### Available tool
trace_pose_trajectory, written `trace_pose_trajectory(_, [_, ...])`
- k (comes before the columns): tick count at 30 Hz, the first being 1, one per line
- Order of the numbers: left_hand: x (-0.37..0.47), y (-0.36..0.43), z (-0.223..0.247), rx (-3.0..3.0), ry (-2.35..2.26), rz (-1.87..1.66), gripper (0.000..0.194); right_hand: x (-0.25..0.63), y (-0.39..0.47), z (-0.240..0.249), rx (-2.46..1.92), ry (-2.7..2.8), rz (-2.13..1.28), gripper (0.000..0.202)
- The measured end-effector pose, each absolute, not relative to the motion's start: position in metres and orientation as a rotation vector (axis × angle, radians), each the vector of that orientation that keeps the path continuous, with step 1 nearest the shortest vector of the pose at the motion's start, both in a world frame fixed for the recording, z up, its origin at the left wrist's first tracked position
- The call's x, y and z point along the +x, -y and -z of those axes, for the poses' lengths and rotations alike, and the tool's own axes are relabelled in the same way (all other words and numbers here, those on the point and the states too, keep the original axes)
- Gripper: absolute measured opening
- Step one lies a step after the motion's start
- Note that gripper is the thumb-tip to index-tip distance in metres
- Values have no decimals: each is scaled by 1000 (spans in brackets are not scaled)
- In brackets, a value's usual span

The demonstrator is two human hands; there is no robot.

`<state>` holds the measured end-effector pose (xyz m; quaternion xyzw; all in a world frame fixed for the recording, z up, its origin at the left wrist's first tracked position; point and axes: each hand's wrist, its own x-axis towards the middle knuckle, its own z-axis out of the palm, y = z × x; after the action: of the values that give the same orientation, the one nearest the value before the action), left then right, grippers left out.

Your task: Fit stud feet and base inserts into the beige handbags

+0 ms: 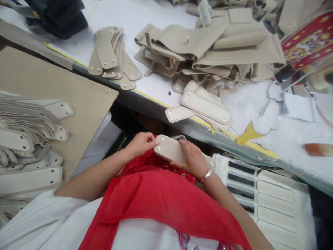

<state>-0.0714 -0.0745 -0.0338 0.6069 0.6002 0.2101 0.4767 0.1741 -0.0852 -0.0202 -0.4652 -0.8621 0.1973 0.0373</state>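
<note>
A beige strap piece (pixel 170 150) with rounded ends and small pale studs at its left end lies above the red apron. My right hand (pixel 192 158), with a silver bracelet at the wrist, is wrapped round its right part. My left hand (pixel 143 142) is closed at the strap's left end, thumb and fingers pressed together; whatever is between those fingertips is too small to make out. Just beyond, at the table edge, a small pile of similar strap pieces (pixel 205 106) shows metal studs at the ends.
Fanned straps (pixel 106 52) and folded beige leather parts (pixel 208 41) lie on the white table (pixel 153 90). Many stacked straps (pixel 28 180) fill the left board (pixel 85 93). A yellow tool (pixel 249 134) sits at the table edge. White pieces (pixel 275 205) lie in rows at right.
</note>
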Motion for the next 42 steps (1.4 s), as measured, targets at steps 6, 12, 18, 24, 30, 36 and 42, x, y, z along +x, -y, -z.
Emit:
trace_pose_trajectory(6, [-71,78,37,1406,-1437,-495,30,198,102,19,-1518,2544,-489,73])
trace_pose_trajectory(12, [-70,81,41,1344,-1414,-485,33,199,105,24,-1465,2537,-423,71])
trace_pose_trajectory(18, [-67,84,41,1249,-1418,-506,34,200,102,27,-1446,2556,-426,76])
trace_pose_trajectory(24, [-65,84,42,1228,-1426,-509,32,183,95,20,-1496,2593,-523,76])
trace_pose_trajectory(30, [-64,84,42,1237,-1433,-539,31,153,85,19,-1517,2584,-550,73])
trace_pose_trajectory(36, [-64,84,42,1227,-1446,-542,31,145,81,16,-1515,2587,-569,68])
trace_pose_trajectory(42, [-64,84,43,1201,-1427,-550,31,139,76,18,-1469,2601,-560,75])
